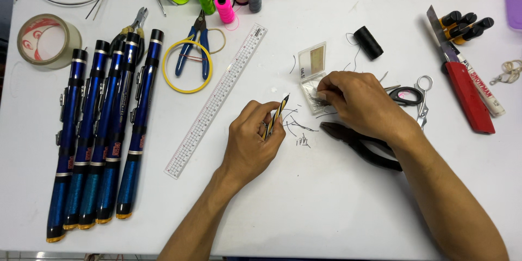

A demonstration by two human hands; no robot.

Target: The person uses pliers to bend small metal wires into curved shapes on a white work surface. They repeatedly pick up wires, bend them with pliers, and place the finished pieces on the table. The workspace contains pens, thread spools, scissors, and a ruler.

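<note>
Between left-hand (251, 140) fingertips, a striped stick (276, 116) stands tilted.

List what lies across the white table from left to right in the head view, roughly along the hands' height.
Row of blue rods → clear ruler → left hand pinching a small yellow-and-black striped stick → right hand at a small open clear box → small scissors → red utility knife.

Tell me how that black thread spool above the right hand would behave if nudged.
The black thread spool lies on its side on the white table, so it probably rolls easily. It looks small and light. Its loose thread tail may drag or snag.
</note>
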